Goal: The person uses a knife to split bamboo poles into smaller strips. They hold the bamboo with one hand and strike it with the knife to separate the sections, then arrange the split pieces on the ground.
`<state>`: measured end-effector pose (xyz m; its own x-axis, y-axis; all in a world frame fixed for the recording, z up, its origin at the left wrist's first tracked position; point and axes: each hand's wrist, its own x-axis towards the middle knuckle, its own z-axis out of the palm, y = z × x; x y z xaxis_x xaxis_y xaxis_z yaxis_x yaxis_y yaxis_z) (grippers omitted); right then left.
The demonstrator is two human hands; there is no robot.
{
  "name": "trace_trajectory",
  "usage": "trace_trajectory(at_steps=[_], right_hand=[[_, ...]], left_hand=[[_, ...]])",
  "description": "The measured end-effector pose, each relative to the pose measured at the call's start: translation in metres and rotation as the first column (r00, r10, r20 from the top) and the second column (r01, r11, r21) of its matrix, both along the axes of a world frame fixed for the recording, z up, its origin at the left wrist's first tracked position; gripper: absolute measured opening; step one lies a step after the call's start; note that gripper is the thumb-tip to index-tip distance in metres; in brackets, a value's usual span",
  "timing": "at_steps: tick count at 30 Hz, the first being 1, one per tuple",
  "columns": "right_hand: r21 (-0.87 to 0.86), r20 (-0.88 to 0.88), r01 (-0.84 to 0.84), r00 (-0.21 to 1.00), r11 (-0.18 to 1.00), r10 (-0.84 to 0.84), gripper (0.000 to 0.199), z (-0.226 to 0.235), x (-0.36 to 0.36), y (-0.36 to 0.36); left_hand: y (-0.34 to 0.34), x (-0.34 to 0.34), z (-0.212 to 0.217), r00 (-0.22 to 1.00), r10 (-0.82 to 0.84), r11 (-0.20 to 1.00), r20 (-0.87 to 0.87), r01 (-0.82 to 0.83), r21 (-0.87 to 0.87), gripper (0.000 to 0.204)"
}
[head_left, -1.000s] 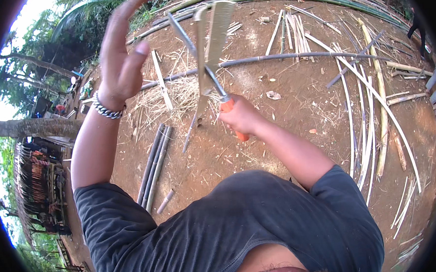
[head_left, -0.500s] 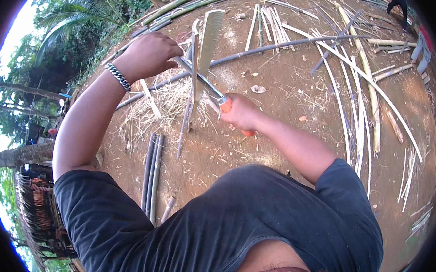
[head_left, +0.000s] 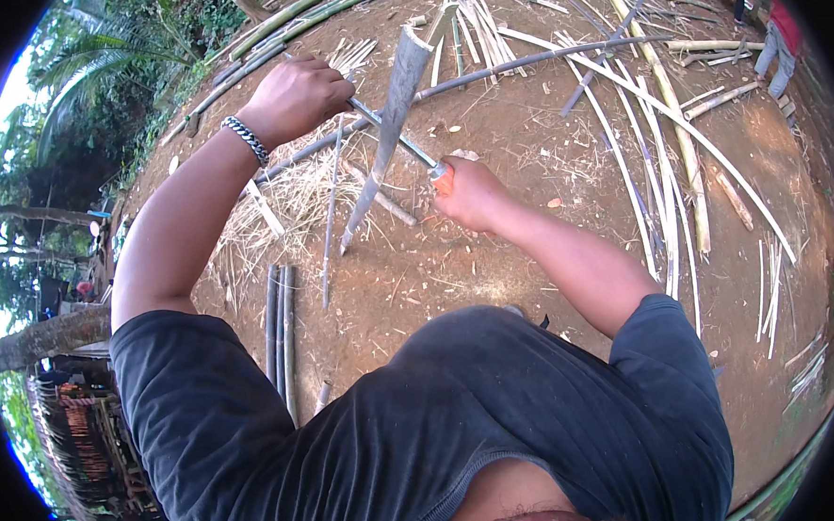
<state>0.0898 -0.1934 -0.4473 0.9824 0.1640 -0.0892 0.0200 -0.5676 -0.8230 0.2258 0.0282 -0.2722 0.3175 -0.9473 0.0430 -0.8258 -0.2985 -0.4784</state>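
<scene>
Honestly my worry is the knife (head_left: 396,134) slipping off the bamboo strip (head_left: 387,139) mid-frame, since the left hand (head_left: 295,97) fisted on its tip and right hand (head_left: 470,192) clenching the orange handle (head_left: 443,176) sit close.

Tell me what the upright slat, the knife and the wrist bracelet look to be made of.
Slat: probably split bamboo, dull grey-green, matching the poles lying around. Knife: thin blade, seemingly metal; orange handle, perhaps plastic, in the right hand. Bracelet: silvery chain links, likely metal.
</scene>
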Motion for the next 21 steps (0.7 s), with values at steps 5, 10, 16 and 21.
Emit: trace_trajectory(at_steps=[5, 10, 16, 21], right_hand=[[0.133, -0.249, -0.05, 0.965, 0.99, 0.082, 0.038, 0.038, -0.001, 0.014], [0.133, 0.019, -0.132, 0.991, 0.982, 0.131, 0.034, 0.015, 0.015, 0.051], [0.117, 0.023, -0.18, 0.984, 0.977, 0.178, 0.031, 0.033, 0.033, 0.077], [0.103, 0.0, -0.119, 0.993, 0.987, 0.12, 0.028, 0.035, 0.037, 0.076]], left_hand=[[0.022, -0.007, 0.009, 0.997, 0.075, 0.997, -0.013, -0.076, -0.031, 0.024], [0.031, -0.051, 0.033, 0.989, -0.085, 0.748, -0.122, -0.017, -0.664, 0.054], [-0.008, -0.102, 0.033, 0.92, 0.389, 0.683, 0.046, -0.255, -0.685, 0.045], [-0.015, -0.08, 0.027, 0.903, 0.42, 0.666, 0.089, -0.24, -0.706, 0.02]])
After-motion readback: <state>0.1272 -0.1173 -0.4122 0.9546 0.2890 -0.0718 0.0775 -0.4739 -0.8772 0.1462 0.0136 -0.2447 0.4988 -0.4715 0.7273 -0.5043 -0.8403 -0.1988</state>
